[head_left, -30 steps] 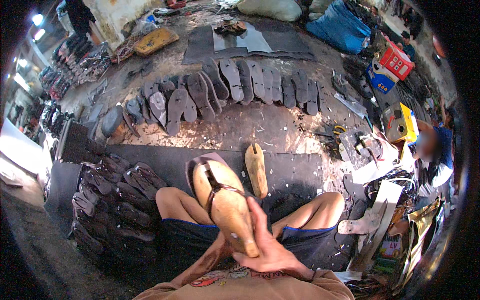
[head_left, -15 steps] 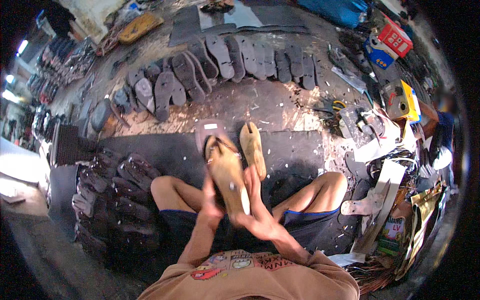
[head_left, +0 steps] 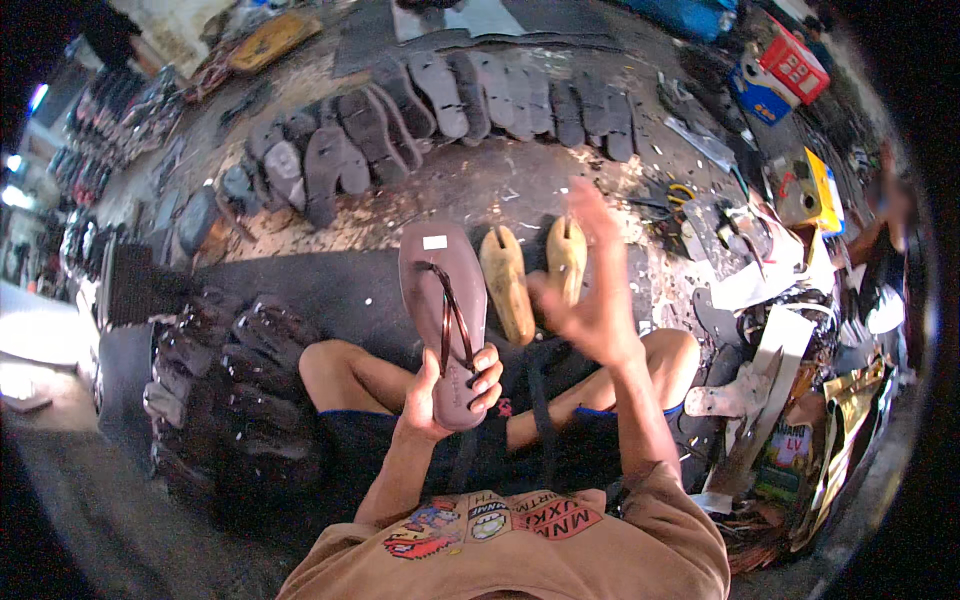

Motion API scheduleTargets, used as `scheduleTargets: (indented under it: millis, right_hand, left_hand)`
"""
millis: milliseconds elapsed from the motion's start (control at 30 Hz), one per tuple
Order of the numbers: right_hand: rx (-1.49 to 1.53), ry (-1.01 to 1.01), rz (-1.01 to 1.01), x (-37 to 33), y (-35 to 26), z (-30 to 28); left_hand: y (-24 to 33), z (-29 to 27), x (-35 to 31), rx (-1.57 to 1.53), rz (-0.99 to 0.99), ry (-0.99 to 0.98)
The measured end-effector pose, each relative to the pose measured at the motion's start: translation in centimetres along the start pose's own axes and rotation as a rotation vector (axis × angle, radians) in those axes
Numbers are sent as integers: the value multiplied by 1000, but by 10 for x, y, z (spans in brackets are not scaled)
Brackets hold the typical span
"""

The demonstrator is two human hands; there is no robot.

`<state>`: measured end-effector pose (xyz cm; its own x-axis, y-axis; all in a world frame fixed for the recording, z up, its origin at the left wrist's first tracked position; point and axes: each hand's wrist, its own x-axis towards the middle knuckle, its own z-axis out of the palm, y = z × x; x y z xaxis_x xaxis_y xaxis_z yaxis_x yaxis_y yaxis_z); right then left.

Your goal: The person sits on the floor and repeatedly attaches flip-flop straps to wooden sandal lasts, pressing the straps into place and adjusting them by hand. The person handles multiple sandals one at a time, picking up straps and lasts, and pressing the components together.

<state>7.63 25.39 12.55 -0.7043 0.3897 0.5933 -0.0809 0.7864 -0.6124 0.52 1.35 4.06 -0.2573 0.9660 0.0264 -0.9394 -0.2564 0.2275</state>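
My left hand [head_left: 452, 392] grips the heel end of a maroon flip-flop [head_left: 420, 290], sole up to view, with a shiny brown thong strap and a small white label near the toe. Two yellowish shoe lasts, each with a slot at the toe, lie on the dark mat to its right: the left shoe last [head_left: 506, 285] and the right shoe last [head_left: 567, 262]. Over the right last is my right hand [head_left: 598, 320], blurred by motion, with fingers spread and nothing in them; it partly covers that last.
A curved row of grey sandal soles [head_left: 440, 95] lies beyond the mat. Dark sandals [head_left: 270, 340] are piled by my left knee. To the right are yellow-handled scissors [head_left: 681, 197], a yellow box [head_left: 822, 190], a red box [head_left: 797, 65] and loose scraps. Another person's arm [head_left: 868, 232] shows at far right.
The shoe last that was in the flip-flop between both hands is out and down on the mat beside the other. My right hand has let go and moved right; my left keeps the flip-flop.
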Motion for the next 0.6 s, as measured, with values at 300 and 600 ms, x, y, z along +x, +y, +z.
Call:
scheduleTargets:
  millis: [300, 600]
  right_hand:
    - [354, -839, -74, 86, 80, 60]
    - [-1265, -302, -45, 128, 537, -46]
  left_hand:
    - [5, -8, -5, 977, -79, 744]
    - [183, -1, -178, 793, 1156, 1425]
